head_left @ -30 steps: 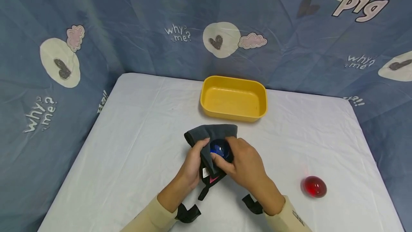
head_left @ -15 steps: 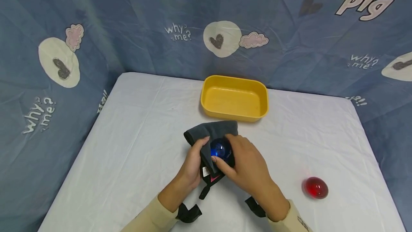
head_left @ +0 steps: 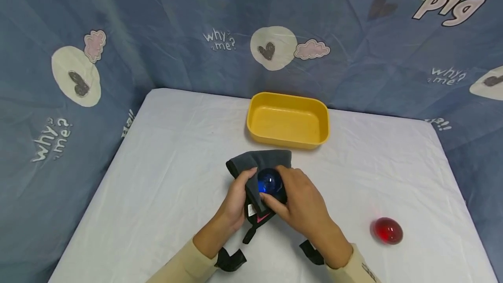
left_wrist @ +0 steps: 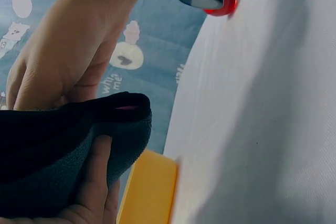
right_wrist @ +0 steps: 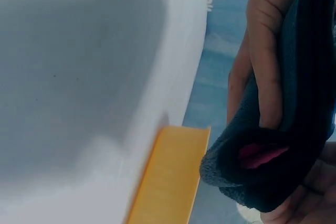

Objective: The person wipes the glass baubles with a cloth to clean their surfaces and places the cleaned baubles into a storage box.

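A dark grey cloth [head_left: 271,158] with black edging is folded in both hands above the middle of the table. My left hand [head_left: 234,198] grips it from the left, thumb on top. A shiny blue ball [head_left: 270,181] lies against the cloth, and my right hand [head_left: 304,202] holds it between thumb and fingers from the right. A white tag and a black loop hang from the cloth's lower corner. In the right wrist view, pink lining shows inside a fold of the cloth [right_wrist: 296,98]. The ball's underside is hidden.
A yellow rectangular tub [head_left: 288,139] with nothing in it stands behind the hands. One red translucent ball [head_left: 388,231] rests on the white-covered table [head_left: 177,152] at the right. Blue printed fabric [head_left: 177,56] hangs behind and at the sides.
The right wrist has shifted slightly right and toward the front, and slightly more of the blue ball shows. Both hands keep their holds. The head view has shifted a little.
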Demonstrator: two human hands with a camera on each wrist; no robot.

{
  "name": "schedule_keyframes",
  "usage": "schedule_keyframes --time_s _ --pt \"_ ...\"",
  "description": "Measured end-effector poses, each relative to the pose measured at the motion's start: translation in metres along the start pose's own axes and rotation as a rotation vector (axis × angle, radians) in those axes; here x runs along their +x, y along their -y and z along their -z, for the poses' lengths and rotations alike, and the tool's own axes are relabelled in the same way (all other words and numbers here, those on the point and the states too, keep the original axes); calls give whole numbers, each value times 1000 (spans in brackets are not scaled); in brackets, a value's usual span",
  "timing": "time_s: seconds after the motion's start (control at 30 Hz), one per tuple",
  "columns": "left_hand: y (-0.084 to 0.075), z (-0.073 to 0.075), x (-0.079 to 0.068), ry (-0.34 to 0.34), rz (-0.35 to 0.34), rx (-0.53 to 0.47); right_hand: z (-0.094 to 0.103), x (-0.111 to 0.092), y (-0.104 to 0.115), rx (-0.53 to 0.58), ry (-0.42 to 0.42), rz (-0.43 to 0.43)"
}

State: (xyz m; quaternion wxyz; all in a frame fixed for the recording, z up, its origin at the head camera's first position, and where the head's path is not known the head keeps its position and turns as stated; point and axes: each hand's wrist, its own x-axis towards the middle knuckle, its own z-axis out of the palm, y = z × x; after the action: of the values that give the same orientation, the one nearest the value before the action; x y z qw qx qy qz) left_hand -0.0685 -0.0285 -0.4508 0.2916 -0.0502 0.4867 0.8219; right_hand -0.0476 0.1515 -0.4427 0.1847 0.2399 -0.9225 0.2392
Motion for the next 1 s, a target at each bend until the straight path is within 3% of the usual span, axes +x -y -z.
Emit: schedule_keyframes --time_s 0.2,0.5,0.77,1.0 --pt "4 -3 1 30 -16 -28 -2 4 -3 -14 -60 -31" --pt "3 -4 0 34 6 -7 -3 2 -4 68 -18 -171" --pt "-2 -3 1 -1 -21 -14 4 -10 -1 112 -28 -122" --pt "-4 -3 2 -13 -44 -14 6 -13 -1 90 -47 -20"
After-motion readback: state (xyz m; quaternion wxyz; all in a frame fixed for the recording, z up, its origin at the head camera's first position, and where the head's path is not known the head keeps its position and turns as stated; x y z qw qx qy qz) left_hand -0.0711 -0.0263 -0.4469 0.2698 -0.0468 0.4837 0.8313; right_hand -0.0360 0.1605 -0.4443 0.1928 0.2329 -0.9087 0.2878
